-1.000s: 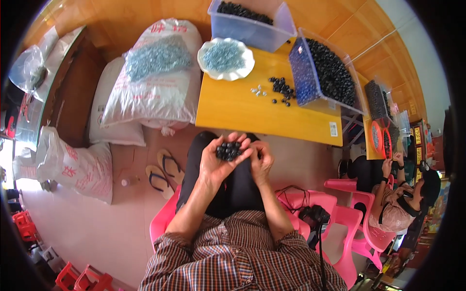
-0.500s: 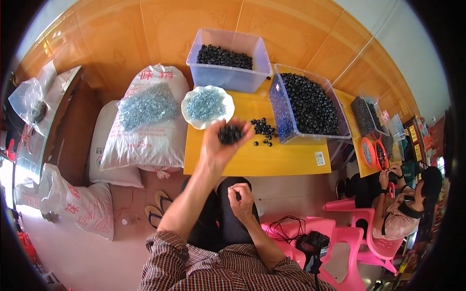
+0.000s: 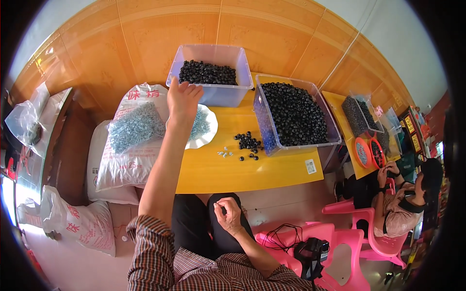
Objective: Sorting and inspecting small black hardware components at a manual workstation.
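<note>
Glowing yellow, the table (image 3: pixel 218 175) holds centre stage, an orange panelled wall (image 3: pixel 170 29) running behind it. Plump white sacks (image 3: pixel 127 169) are piled off its left side, the top one bearing a bag of clear bluish pieces (image 3: pixel 137 127). Beyond its right end sits a co-worker (image 3: pixel 398 211) at a second table (image 3: pixel 335 104), and pink chairs (image 3: pixel 347 245) crowd the floor to its front right.

Now the black pieces (image 3: pixel 250 142): small, rounded, glossy, a loose cluster on the table's middle, with tiny pale bits (image 3: pixel 224 153) just beside. More fill a big clear tub (image 3: pixel 269 116) at the table's right, and others lie lower in the bluish tub (image 3: pixel 223 96) at its back left. Up goes the attention to the left hand (image 3: pixel 184 99), at that back tub's front rim, fingers loosely extended and thumb apart! The right hand (image 3: pixel 228 215) is curled above the lap, in front of the table, well apart from its partner.

What it grips, if anything, can't be told; the left palm's contents can't either. The left forearm covers part of the scalloped white plate (image 3: pixel 212 127) on the table's left, and dark fisheye corners cut off the room.
</note>
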`<action>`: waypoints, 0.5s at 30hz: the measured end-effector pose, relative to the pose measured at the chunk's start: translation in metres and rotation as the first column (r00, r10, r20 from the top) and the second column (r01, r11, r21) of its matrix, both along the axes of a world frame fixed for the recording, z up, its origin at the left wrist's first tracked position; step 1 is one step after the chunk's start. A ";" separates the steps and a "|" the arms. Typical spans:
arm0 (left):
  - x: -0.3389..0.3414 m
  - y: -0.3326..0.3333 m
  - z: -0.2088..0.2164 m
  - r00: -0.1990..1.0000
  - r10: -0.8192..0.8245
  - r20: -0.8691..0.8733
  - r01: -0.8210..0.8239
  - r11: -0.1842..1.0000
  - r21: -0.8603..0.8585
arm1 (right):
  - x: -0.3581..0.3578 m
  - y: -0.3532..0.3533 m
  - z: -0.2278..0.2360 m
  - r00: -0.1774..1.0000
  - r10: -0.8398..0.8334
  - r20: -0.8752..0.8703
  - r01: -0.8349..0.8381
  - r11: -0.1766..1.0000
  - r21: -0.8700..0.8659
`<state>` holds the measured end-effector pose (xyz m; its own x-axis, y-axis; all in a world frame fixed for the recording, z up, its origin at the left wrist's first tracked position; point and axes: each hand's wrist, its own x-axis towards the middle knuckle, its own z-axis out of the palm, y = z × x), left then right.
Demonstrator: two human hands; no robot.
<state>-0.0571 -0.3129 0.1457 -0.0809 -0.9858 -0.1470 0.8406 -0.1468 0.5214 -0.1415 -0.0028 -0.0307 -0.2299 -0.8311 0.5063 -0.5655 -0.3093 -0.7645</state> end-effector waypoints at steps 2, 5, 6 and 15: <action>0.031 0.040 -0.013 0.992 -0.045 -0.120 0.028 0.991 -0.132 | 0.008 -0.001 0.002 1.000 0.029 -0.011 -0.029 1.000 -0.011; 0.060 0.101 -0.041 0.986 -0.104 -0.130 0.079 0.980 -0.183 | 0.013 0.000 0.002 0.999 0.027 -0.035 -0.028 0.999 -0.034; 0.066 0.122 -0.046 0.986 -0.109 -0.123 0.089 0.983 -0.161 | 0.015 0.000 0.001 0.999 0.031 -0.033 -0.032 0.999 -0.035; 0.051 0.255 -0.130 0.978 -0.129 -0.162 0.165 0.957 0.239 | 0.016 0.012 0.001 0.999 0.032 -0.001 -0.032 0.998 0.048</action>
<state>-0.0058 -0.0575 0.0157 -0.2605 -0.8945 -0.3634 0.8629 -0.3845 0.3278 -0.1252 0.0091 -0.0302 -0.2023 -0.8612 0.4663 -0.5575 -0.2902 -0.7778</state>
